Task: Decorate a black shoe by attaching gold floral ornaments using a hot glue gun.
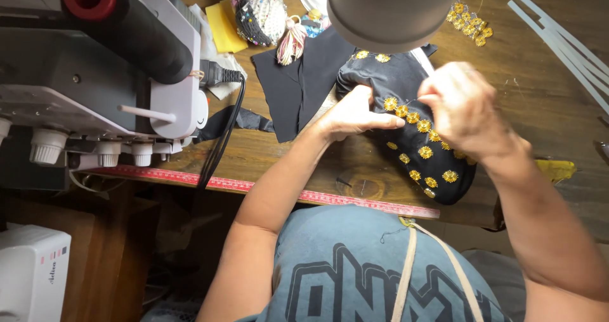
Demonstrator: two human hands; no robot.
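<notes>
Nearest, a red measuring tape (266,186) lines the wooden table (533,100) edge. Just beyond it lies the black fabric piece with gold flower trims (422,148). Left hand (349,114) presses it, fingers closed flat. Right hand (466,109) pinches above the trims, possibly holding a needle. Farther left sits a grey sewing machine (95,62).
</notes>
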